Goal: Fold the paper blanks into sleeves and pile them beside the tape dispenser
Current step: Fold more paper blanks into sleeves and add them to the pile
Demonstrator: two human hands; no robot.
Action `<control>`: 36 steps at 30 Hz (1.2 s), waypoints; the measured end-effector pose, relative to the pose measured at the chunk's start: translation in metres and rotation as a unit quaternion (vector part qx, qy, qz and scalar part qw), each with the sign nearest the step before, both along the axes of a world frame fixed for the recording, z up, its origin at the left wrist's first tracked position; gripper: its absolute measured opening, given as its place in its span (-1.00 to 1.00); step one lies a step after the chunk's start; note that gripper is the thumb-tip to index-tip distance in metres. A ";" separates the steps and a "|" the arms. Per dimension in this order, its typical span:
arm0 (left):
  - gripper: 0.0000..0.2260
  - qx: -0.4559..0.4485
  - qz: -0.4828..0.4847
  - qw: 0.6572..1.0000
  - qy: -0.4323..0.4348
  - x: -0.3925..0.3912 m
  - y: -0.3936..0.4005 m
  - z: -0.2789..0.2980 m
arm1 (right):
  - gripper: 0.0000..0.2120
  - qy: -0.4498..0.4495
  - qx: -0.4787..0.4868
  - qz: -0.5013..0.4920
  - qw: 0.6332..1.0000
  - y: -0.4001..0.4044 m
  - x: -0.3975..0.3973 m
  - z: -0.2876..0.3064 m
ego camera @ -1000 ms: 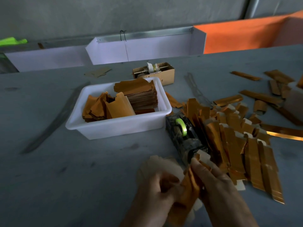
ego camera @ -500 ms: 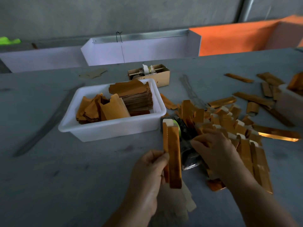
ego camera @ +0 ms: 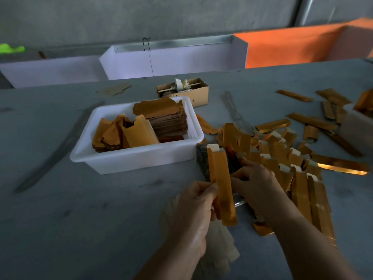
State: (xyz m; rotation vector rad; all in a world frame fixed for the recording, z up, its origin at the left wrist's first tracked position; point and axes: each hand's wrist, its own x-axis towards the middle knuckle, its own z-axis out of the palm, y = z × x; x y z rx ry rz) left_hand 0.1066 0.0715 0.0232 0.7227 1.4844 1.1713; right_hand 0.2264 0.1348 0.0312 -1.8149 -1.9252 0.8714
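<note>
Nearest the person, the left hand (ego camera: 189, 211) grips a folded orange sleeve (ego camera: 221, 182) by its lower left edge, thumb curled onto it, so the sleeve stands upright above the fist with its pale flap on top. Just right of it the right hand (ego camera: 256, 184) reaches to the tape dispenser (ego camera: 203, 162), fingers curled, though whether they pinch anything I cannot tell. Beyond that hand, to the right, lies the pile of finished sleeves (ego camera: 282, 156), right beside the dispenser. Farther left on the grey table (ego camera: 60, 219) sits a white tub (ego camera: 131, 158) holding the flat paper blanks (ego camera: 159, 116), and behind it a small cardboard box (ego camera: 199, 93).
</note>
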 end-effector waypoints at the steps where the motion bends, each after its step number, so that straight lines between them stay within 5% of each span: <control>1: -0.86 0.009 -0.001 1.000 0.002 0.001 -0.001 0.001 | -0.87 0.002 0.004 0.005 1.000 0.000 0.000 0.000; 7: -0.87 0.029 -0.011 0.999 0.025 0.002 -0.004 0.000 | -0.84 0.141 0.084 -0.016 0.986 -0.009 0.004 0.004; 11: -0.85 0.034 -0.011 0.999 -0.017 0.001 -0.004 0.002 | -0.82 0.046 0.155 0.008 0.987 -0.013 0.013 0.011; 19: -0.85 0.055 0.003 0.998 -0.011 0.000 -0.004 0.003 | -0.90 -0.073 0.061 -0.015 0.995 -0.033 0.011 0.004; 29: -0.84 0.039 -0.071 0.996 0.048 0.004 0.002 0.006 | -0.90 -0.054 0.092 -0.059 0.993 -0.047 0.006 -0.003; 33: -0.86 0.031 -0.083 0.994 0.059 0.004 0.003 0.007 | -0.87 -0.198 0.160 -0.030 0.966 -0.052 0.006 -0.004; 36: -0.88 0.017 -0.100 0.994 0.048 0.000 0.004 0.010 | -0.91 -0.106 0.254 -0.055 0.960 -0.054 0.016 0.006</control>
